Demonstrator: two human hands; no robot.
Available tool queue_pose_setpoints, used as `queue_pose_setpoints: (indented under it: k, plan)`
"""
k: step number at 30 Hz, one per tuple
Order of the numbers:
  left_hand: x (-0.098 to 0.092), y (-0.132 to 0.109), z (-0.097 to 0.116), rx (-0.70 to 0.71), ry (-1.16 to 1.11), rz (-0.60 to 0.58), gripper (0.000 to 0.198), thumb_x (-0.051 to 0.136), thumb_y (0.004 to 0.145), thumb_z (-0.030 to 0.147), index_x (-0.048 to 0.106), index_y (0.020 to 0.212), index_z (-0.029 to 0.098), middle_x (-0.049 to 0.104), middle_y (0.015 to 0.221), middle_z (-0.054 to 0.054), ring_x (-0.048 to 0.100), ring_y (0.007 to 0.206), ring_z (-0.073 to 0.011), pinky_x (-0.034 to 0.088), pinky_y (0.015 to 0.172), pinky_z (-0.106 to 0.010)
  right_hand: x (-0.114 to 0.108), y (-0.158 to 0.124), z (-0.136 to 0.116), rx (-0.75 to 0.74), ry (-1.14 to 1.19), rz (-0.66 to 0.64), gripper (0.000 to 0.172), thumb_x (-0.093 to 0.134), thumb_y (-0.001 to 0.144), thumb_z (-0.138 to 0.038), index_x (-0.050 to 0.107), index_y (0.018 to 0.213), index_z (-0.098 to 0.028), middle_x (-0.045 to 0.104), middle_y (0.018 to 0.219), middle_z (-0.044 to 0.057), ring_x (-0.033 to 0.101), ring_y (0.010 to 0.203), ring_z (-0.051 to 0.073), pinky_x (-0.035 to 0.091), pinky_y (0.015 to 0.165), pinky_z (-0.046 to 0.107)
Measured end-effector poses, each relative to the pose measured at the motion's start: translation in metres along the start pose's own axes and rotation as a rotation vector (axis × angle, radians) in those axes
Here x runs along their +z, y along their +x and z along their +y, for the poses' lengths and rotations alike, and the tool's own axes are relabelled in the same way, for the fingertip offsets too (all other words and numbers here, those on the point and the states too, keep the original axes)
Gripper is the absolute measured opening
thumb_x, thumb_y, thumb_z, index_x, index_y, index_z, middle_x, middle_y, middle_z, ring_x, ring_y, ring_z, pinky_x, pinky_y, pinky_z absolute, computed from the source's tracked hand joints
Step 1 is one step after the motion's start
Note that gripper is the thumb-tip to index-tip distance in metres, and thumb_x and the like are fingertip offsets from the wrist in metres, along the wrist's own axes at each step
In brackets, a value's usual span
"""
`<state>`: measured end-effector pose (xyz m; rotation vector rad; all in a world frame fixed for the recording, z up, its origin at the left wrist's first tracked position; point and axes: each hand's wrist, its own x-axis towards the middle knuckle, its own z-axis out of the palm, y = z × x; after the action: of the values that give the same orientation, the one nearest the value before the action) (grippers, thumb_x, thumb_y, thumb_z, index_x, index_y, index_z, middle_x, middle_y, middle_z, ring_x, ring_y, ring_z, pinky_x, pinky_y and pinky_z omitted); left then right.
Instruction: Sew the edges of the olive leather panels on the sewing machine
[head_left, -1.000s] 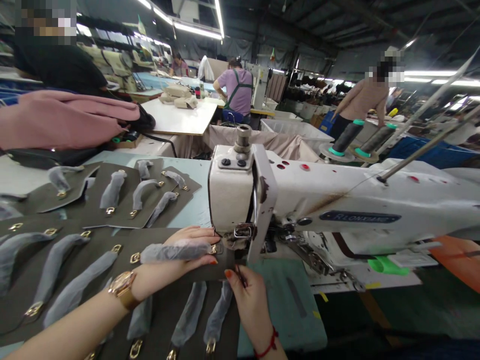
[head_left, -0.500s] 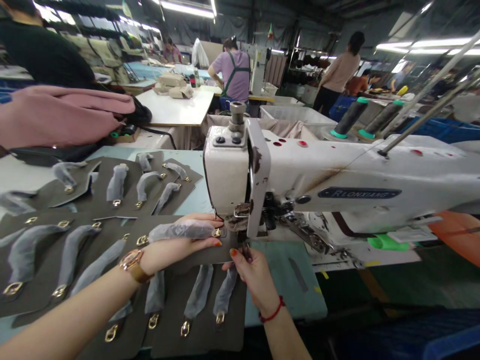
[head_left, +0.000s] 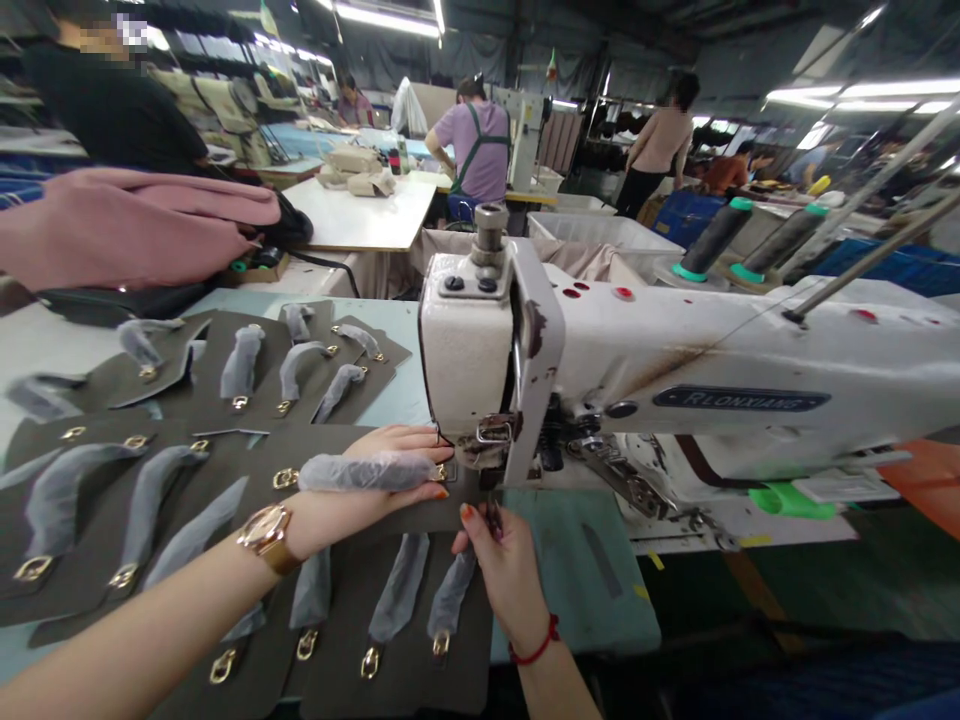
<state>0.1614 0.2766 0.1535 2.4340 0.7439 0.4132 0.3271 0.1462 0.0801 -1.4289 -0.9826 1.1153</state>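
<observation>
My left hand [head_left: 375,470] lies flat with its fingers stretched out on a dark grey-brown panel [head_left: 322,510], beneath a handle [head_left: 367,471] wrapped in translucent film. Gold buckles [head_left: 286,478] sit at both ends of that handle. The panel's right end reaches the needle area of a white sewing machine [head_left: 472,370]. Just in front of the machine head, my right hand [head_left: 510,560] is closed, pinching a small dark metal tool [head_left: 494,515] with narrow tips. Fingers hide most of the tool, so its exact kind is unclear.
Several similar panels with film-wrapped handles [head_left: 400,590] cover the table to the left and front. Pink material [head_left: 135,220] is piled at the back left. Dark thread cones [head_left: 712,240] stand behind the machine arm. A person in a purple shirt [head_left: 480,150] sits beyond.
The camera view has turned slightly left. My right hand has drawn back a little from the machine head, still pinching the metal tool. My left hand stays flat on the panel.
</observation>
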Motion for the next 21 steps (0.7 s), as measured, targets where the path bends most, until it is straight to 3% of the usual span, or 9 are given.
queue_pose_setpoints:
  k: [2, 5, 15, 21]
  plan:
    - [-0.001, 0.002, 0.002, 0.035, 0.095, -0.087, 0.029, 0.055, 0.088, 0.041, 0.069, 0.106, 0.023, 0.063, 0.120, -0.004, 0.052, 0.112, -0.0244, 0.035, 0.104, -0.037, 0.002, -0.001, 0.001, -0.016, -0.019, 0.013, 0.045, 0.050, 0.090, -0.046, 0.055, 0.058, -0.015, 0.054, 0.056, 0.000, 0.048, 0.054, 0.010, 0.034, 0.056, 0.023]
    - [-0.004, 0.004, 0.003, 0.035, 0.107, -0.125, 0.030, 0.052, 0.090, 0.042, 0.068, 0.106, 0.024, 0.064, 0.118, -0.003, 0.053, 0.110, -0.0243, 0.035, 0.101, -0.037, 0.003, 0.000, 0.001, -0.017, -0.021, 0.010, 0.045, 0.050, 0.090, -0.045, 0.051, 0.057, -0.016, 0.052, 0.054, -0.001, 0.046, 0.053, 0.010, 0.034, 0.055, 0.023]
    - [-0.010, 0.012, 0.008, 0.033, -0.011, -0.079, 0.023, 0.052, 0.089, 0.034, 0.069, 0.100, 0.023, 0.068, 0.098, -0.002, 0.060, 0.089, -0.0203, 0.044, 0.088, -0.030, 0.005, 0.008, 0.004, 0.028, 0.140, 0.024, 0.044, 0.055, 0.087, -0.048, 0.046, 0.057, -0.017, 0.044, 0.049, -0.005, 0.038, 0.047, 0.007, 0.030, 0.049, 0.021]
    - [-0.018, 0.018, 0.012, -0.035, -0.143, -0.067, 0.021, 0.054, 0.086, 0.038, 0.071, 0.083, 0.025, 0.068, 0.087, -0.001, 0.060, 0.079, -0.0191, 0.049, 0.079, -0.030, 0.008, 0.018, 0.008, 0.074, 0.215, 0.042, 0.047, 0.059, 0.083, -0.051, 0.045, 0.054, -0.017, 0.041, 0.047, -0.005, 0.036, 0.044, 0.007, 0.030, 0.045, 0.020]
